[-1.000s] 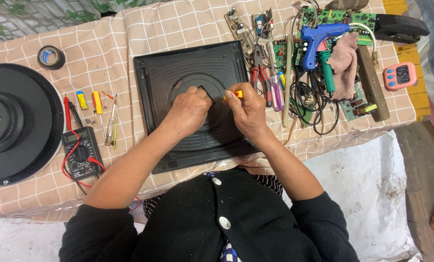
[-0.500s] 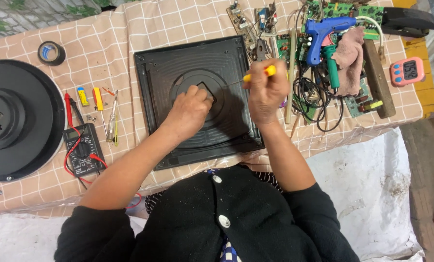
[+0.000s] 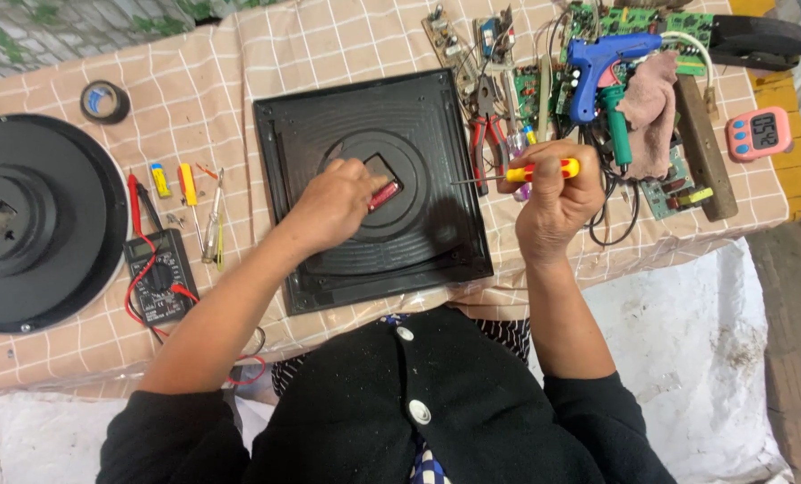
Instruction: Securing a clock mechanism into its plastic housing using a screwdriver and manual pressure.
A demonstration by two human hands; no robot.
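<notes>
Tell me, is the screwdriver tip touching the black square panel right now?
Apart. In the head view the right hand holds the screwdriver level off the black square panel's right edge, its tip over the tablecloth beside the pliers.

- Black square panel, ridged in concentric rings, is lying on a beige cloth checked with white lines.
- Right of the panel, a screwdriver is showing a red-and-yellow handle.
- Above that, a blue glue gun.
- Far right, a pink timer.
- Left of the panel, a black multimeter is trailing red leads.
</notes>
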